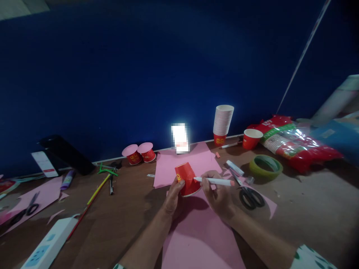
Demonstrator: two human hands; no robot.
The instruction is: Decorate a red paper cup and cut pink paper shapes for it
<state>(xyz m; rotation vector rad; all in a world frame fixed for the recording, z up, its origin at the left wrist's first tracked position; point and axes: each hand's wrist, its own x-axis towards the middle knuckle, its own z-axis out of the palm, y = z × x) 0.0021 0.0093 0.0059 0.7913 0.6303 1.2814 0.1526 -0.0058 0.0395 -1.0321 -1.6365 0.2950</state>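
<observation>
Tilted upside down, a red paper cup (pixel 185 175) with gold printing is gripped at its left side by my left hand (pixel 174 194). My right hand (pixel 216 194) is closed around a white marker (pixel 217 181) with a reddish end. The marker's tip points left and meets or nearly meets the cup's side; contact is hard to tell. Beneath both hands lies a sheet of pink paper (pixel 200 239). Further back are more pink sheets (pixel 164 170). To the right of my right hand lie black-handled scissors (pixel 251 198) and a glue stick (pixel 235 168).
Two red cups with pink discs (pixel 131 150) stand by the wall. A stack of paper cups (pixel 223 121), a single cup (pixel 251 139), green tape (pixel 266 167) and a red plastic bag (pixel 297 144) are on the right. At left are a power strip (pixel 50 243) and a phone (pixel 45 163).
</observation>
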